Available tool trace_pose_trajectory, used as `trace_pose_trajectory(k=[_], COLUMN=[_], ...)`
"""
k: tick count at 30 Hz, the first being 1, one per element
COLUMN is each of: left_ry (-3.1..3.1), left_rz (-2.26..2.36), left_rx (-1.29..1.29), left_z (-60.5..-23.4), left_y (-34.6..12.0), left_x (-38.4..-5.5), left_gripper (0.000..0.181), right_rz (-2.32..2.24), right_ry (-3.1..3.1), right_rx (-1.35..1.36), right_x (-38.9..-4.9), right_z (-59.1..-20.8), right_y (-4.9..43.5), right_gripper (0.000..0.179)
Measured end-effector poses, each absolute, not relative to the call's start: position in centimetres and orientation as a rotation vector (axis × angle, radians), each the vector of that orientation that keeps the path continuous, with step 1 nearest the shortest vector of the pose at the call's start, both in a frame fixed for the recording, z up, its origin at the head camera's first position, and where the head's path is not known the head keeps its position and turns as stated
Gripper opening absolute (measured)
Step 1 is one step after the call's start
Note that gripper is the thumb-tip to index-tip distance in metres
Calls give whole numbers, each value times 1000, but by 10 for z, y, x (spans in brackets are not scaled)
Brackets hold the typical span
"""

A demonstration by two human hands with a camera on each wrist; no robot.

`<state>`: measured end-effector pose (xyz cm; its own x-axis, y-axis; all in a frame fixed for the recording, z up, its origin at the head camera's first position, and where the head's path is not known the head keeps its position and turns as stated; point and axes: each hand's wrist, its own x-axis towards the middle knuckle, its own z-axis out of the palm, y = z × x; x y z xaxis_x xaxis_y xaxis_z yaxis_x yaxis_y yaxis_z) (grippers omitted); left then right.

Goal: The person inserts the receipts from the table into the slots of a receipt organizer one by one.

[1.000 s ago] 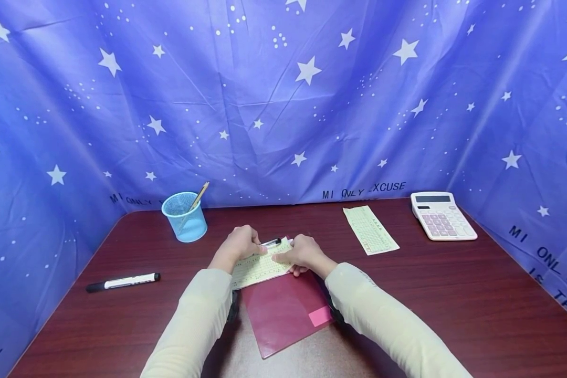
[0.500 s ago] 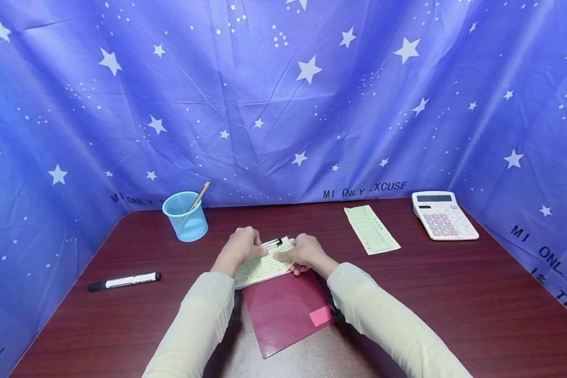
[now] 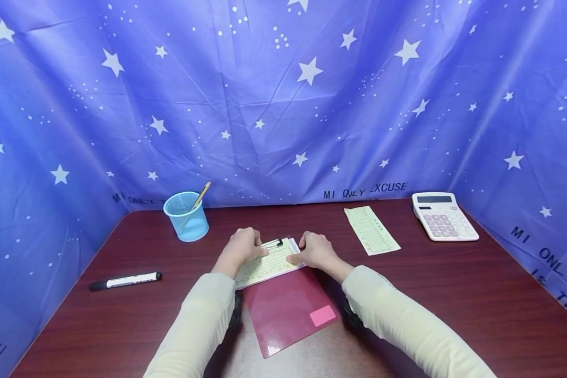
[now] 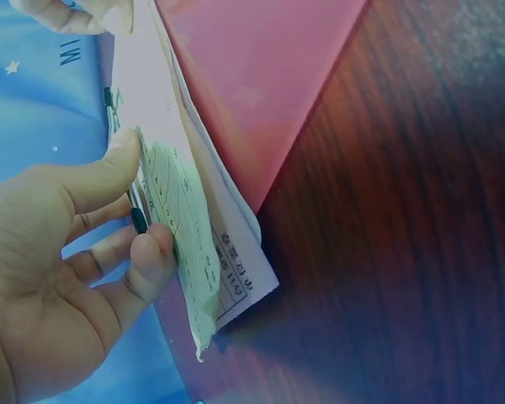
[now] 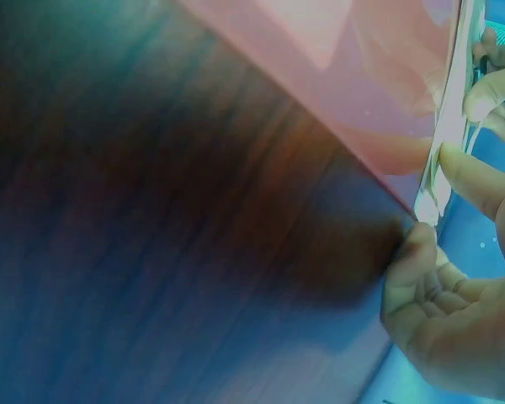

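Note:
A stack of pale green gridded paper slips (image 3: 275, 261) lies across the far end of a translucent red folder (image 3: 283, 304) with a pink label (image 3: 323, 315). At the slips' far edge is a thin metal clip (image 3: 280, 242) with black tips. My left hand (image 3: 241, 248) grips the slips beside this clip, thumb on top. In the left wrist view its fingertips (image 4: 151, 257) are right at the clip's black end. My right hand (image 3: 318, 252) pinches the slips' right end, thumb above; its other fingers curl by the folder corner in the right wrist view.
A blue mesh cup (image 3: 193, 226) with a pencil (image 3: 202, 194) stands back left. A black-and-white marker (image 3: 125, 281) lies at left. Another green slip (image 3: 371, 231) and a white calculator (image 3: 445, 218) are at right. A starry blue curtain (image 3: 264, 105) hangs behind the table.
My right hand has shifted a little to the right along the slips, uncovering more of their right edge and the white sheets under it. My left hand stays in place.

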<state>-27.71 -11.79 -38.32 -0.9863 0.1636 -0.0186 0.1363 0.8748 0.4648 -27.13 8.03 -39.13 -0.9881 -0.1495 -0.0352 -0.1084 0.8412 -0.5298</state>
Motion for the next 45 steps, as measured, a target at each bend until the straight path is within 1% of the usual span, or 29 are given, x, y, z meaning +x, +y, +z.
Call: trace_pose_trajectory(k=[12,18,26,34,36,42,45], left_ry=[2940,2927,2962,2982,2986,2977,2961], left_rz=[748,743,734,720,721,719,723], left_rx=[234,230,240,245,247,251,247], left_z=[-375,-377,-380,-380,-379,-379,-378], left_y=[-120,-119,-117,-117,-117,-117,-118], left_x=[-278,-278,-277,-276,-275,-276,-277], left_gripper=[27,27,28,30,30,29,28], right_rz=[-974,-1035,-1060,-1134,-1154,-1221,-1232], right_ry=[2889,2887,2927,2890,2882,2817,2759], right_rx=[-156,-138,-155,-95,-82,-37,-16], right_x=[-271,-270,-269,-274,-275,-277,-278], right_z=[-393,-393,-393,-396,-397,-395,-393], right_y=[80,81,80,80,81,83,84], right_gripper=[39,41,37,45,44,29,24])
